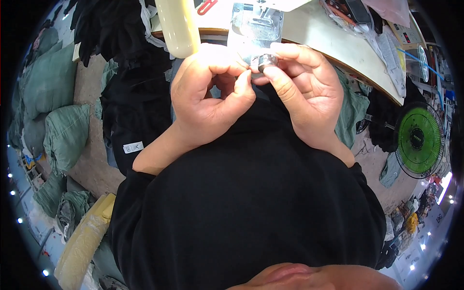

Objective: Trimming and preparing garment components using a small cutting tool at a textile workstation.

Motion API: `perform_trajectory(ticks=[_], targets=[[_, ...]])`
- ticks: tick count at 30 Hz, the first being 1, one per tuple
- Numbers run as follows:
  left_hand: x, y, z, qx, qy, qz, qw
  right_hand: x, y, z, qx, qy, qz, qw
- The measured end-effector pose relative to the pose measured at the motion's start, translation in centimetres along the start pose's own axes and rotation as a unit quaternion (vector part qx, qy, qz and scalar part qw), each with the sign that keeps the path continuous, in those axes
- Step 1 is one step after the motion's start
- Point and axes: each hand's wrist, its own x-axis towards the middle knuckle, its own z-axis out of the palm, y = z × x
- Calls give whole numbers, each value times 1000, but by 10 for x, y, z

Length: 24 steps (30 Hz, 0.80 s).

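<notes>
Both my hands are raised in front of my chest, close together at the near edge of a sewing machine's metal plate (256,38). Between the thumb and fingers of my right hand (314,94) is a small, round, shiny metal bobbin case (266,61). My left hand (210,94) has thumb and forefinger pinched together just left of the case. Whatever those fingertips hold, if anything, is too fine to make out. Beyond the hands, the machine's presser foot (261,18) stands over the bright plate.
A smooth cream cylinder (179,29) rises left of the plate, near a red tool (208,6) on the white table (309,26). Black cloth (128,92) hangs at left. Green sacks (67,137) lie on the floor; a green fan (418,140) stands at right.
</notes>
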Motion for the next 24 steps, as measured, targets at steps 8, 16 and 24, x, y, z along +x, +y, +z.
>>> perform_trajectory(ticks=[8, 16, 24], targets=[[4, -2, 13, -60, 69, -2, 996, -2, 1, 3, -24, 31, -53, 998], [5, -2, 12, -55, 80, -16, 995, -1, 8, 3, -39, 27, -100, 994], [5, 0, 12, -56, 89, -24, 994, 0, 7, 2, -59, 14, -119, 991]])
